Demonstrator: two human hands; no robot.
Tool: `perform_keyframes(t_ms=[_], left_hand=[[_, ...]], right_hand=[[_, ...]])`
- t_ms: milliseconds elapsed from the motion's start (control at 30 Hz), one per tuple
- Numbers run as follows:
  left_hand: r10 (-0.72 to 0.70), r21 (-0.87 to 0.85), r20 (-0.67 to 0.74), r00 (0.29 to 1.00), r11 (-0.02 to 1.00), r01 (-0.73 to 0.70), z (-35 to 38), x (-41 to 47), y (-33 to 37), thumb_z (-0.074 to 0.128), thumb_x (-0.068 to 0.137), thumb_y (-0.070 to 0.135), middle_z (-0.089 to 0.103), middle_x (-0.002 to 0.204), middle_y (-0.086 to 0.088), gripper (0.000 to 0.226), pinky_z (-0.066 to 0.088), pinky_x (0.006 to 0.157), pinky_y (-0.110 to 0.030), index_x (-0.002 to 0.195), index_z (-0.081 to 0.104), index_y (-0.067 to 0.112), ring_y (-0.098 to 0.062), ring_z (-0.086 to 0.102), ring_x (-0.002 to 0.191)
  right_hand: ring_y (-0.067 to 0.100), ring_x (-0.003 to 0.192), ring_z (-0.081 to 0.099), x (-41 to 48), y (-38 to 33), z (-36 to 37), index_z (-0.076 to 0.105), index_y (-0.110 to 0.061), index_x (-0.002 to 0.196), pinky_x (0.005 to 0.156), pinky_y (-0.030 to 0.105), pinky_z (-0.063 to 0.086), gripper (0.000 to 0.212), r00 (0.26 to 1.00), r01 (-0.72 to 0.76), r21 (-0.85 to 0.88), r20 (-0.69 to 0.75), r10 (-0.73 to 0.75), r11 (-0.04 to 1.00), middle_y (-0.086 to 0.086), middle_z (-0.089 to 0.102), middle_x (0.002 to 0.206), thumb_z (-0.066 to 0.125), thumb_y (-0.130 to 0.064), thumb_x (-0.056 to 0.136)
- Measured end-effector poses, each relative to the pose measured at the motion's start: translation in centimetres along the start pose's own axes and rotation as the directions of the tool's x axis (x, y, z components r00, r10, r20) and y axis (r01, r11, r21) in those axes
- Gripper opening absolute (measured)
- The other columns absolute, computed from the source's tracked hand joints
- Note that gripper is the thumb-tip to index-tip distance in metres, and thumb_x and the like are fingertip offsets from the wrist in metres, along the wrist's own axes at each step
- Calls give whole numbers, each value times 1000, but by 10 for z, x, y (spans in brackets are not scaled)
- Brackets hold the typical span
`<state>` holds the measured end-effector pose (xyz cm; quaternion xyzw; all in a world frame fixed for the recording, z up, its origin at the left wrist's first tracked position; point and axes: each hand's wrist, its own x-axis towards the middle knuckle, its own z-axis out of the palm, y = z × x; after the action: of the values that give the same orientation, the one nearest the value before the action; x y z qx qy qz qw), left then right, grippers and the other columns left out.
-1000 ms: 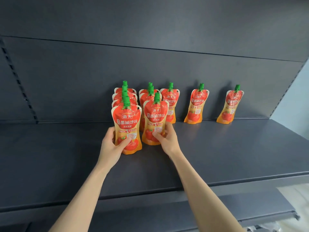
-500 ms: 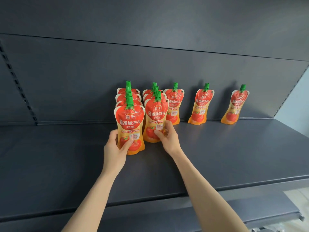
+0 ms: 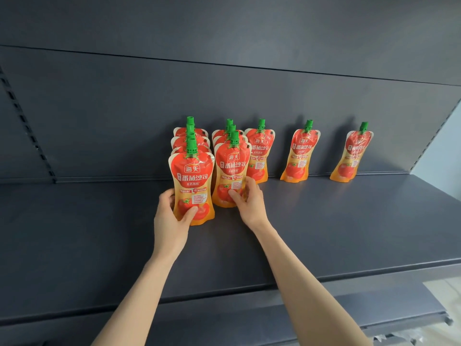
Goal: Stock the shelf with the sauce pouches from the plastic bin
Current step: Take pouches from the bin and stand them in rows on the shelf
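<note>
Red-and-orange sauce pouches with green caps stand upright on the dark grey shelf (image 3: 99, 233). My left hand (image 3: 169, 221) grips the lower part of the front pouch of the left row (image 3: 192, 176), thumb across its front. My right hand (image 3: 249, 203) holds the bottom of the front pouch of the second row (image 3: 232, 166). More pouches stand behind each of these two. Three single pouches stand to the right near the back panel: one (image 3: 259, 151), another (image 3: 300, 153) and the farthest (image 3: 354, 153). The plastic bin is out of view.
The shelf's dark back panel (image 3: 124, 108) rises behind the pouches, with a slotted upright (image 3: 27, 131) at the left. A lower shelf edge (image 3: 374, 318) juts out below. A strip of pale floor (image 3: 446, 295) shows at the bottom right.
Both hands stay on the front pouches of the two rows. The view has shifted a little, so the pouches sit slightly further right in the frame.
</note>
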<state>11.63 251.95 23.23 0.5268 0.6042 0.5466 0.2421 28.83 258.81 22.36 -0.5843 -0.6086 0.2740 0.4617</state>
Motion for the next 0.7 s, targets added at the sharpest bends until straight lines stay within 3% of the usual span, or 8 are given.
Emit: perform_keyframes(t_ms=[133, 267, 433, 533, 700], left_hand=[[57, 163, -127, 990, 986, -36, -2, -13, 2, 78, 73, 27, 47, 128, -12, 70, 46, 91, -40, 130, 41, 9, -24, 46, 118], [254, 244, -132, 958, 945, -216, 4, -34, 15, 73, 78, 21, 56, 113, -10, 42, 49, 81, -49, 114, 55, 10, -24, 49, 104], [395, 98, 20, 919, 914, -395, 31, -58, 55, 66, 84, 14, 60, 99, 3, 24, 52, 78, -40, 107, 60, 12, -17, 58, 92], [435, 25, 140, 889, 896, -442, 61, -84, 81, 63, 86, 14, 64, 95, 2, 21, 49, 81, -32, 107, 61, 13, -15, 60, 90], [484, -109, 342, 805, 872, -477, 132, -165, 117, 61, 86, 21, 67, 91, 5, 21, 45, 83, -24, 105, 62, 13, -5, 60, 87]], right_hand=[[20, 130, 35, -15, -2, -10, 36, -21, 139, 105, 38, 39, 60, 999, 4, -72, -53, -8, 997, 3, 44, 138, 63, -35, 88], [20, 124, 45, -41, -8, -36, 45, -15, 135, 102, 35, 41, 50, 995, 14, -69, -94, -20, 998, 4, 47, 135, 61, -30, 90], [15, 115, 52, -86, -11, -95, 57, -16, 122, 99, 33, 44, 30, 981, 15, -76, -192, -30, 997, -2, 57, 124, 57, -23, 93], [16, 109, 56, -121, 1, -144, 61, -14, 116, 96, 35, 44, 24, 959, -4, -106, -282, -26, 994, -2, 63, 113, 58, -20, 92], [19, 95, 61, -207, 41, -240, 65, -14, 108, 85, 24, 44, 18, 895, -116, -161, -444, 33, 980, 0, 67, 103, 59, -18, 91]])
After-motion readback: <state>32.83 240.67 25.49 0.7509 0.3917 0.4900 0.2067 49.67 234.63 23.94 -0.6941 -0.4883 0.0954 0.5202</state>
